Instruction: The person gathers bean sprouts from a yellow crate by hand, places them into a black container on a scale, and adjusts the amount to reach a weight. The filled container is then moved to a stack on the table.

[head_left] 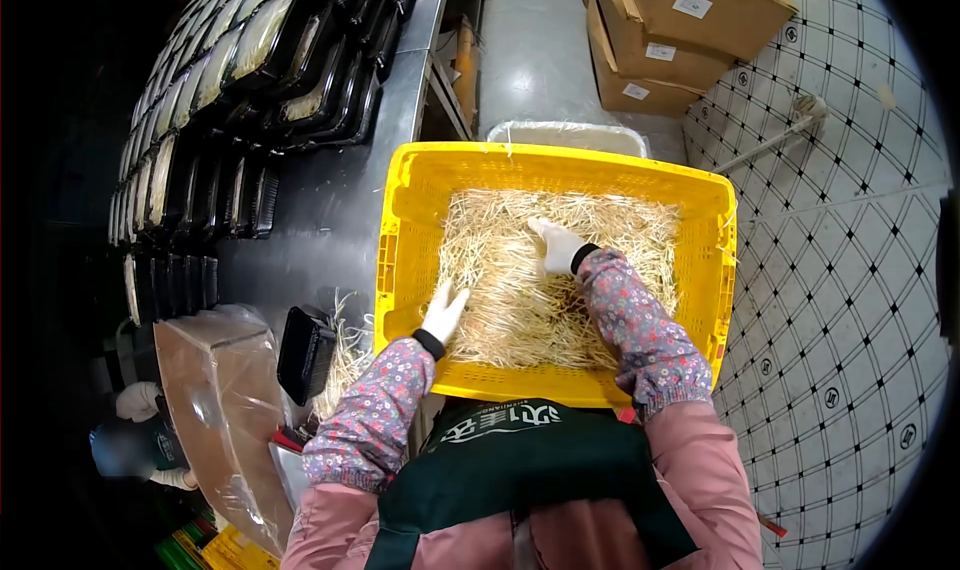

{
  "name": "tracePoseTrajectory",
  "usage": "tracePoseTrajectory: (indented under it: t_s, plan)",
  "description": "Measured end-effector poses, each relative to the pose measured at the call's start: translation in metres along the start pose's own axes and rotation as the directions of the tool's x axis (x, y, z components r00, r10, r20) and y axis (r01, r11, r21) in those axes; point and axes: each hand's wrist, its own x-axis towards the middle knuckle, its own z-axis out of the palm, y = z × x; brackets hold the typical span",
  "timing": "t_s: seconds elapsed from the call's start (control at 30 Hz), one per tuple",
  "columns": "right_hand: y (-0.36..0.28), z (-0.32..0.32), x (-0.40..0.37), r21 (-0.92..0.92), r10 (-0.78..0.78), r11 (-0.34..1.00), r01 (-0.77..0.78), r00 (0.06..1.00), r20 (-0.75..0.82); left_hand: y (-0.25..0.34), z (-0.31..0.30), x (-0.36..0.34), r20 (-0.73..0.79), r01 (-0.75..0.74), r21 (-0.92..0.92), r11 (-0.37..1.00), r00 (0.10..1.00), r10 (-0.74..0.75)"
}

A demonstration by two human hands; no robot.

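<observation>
A yellow plastic crate (556, 156) holds a thick layer of pale, thin sprout-like strands (500, 280). My left hand (445, 312), in a white glove, touches the strands at the crate's left side, its fingers apart. Further in, past the middle, my right hand (557, 245), also gloved in white, rests on the strands with its fingertips pointing left. Its fingers lie close together, and whether any strands are between them cannot be made out.
Stacked black trays (330, 100) stand on the metal table (300, 190) at left. An empty black tray (305, 355) and loose strands lie beside the crate. Cardboard boxes (690, 30) are at the back. Another person (140, 435) is at lower left, near a plastic-wrapped box (225, 420).
</observation>
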Motion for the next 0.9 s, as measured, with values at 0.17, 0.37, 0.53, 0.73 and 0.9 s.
tracePoseTrajectory:
  t_s: [0.17,0.37,0.53,0.73,0.9]
  plan:
    - [-0.074,0.015,-0.033,-0.036,0.09,0.996,-0.087,0.993,0.08,-0.007,0.032,0.005,0.034,-0.038,0.05,0.998,0.999,0.037]
    - [-0.127,0.055,-0.102,-0.483,-0.075,0.874,-0.046,0.971,-0.229,0.038,-0.002,-0.052,0.061,-0.049,-0.263,0.964,0.996,0.067]
    - [-0.122,0.02,-0.052,-0.188,0.331,0.927,-0.323,0.944,0.008,0.076,-0.057,-0.097,0.026,-0.205,-0.394,0.896,0.972,0.234]
    - [-0.094,0.001,-0.025,-0.418,0.363,0.851,-0.318,0.931,0.031,0.081,-0.162,-0.163,-0.598,-0.458,-0.313,0.832,0.776,0.203]
    - [-0.118,0.023,-0.039,-0.392,0.357,0.853,-0.344,0.933,-0.042,-0.011,-0.223,-0.192,-0.925,-0.301,0.02,0.953,0.356,0.131]
